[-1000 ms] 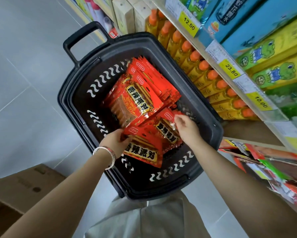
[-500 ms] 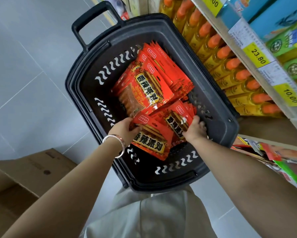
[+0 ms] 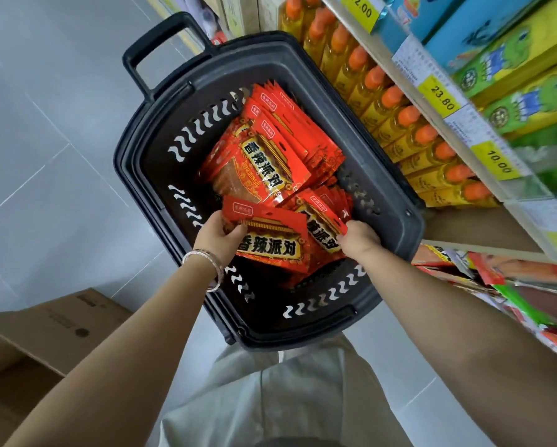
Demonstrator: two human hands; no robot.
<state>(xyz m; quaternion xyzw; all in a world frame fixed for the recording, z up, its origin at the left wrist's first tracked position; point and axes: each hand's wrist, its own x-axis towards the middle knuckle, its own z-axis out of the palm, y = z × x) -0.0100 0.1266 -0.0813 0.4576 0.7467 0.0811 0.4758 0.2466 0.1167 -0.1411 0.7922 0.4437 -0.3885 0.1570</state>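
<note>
Gripped in left hand: glossy red snack packet, gold trim, black characters. Pinched by right hand: neighbouring packet stack.

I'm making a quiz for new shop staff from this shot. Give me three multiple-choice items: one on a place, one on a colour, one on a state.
1. Where do the red snack packets lie?
A. in the black basket
B. on a cardboard box
C. on the floor

2. What colour are the bottle caps?
A. blue
B. orange
C. white

3. What is the left hand doing?
A. hanging open
B. gripping the front packet
C. pulling the basket's handle

Answers:
1 A, the packets fill the basket.
2 B, every cap in the row is orange.
3 B, its thumb and fingers pinch that packet's upper edge.
</note>
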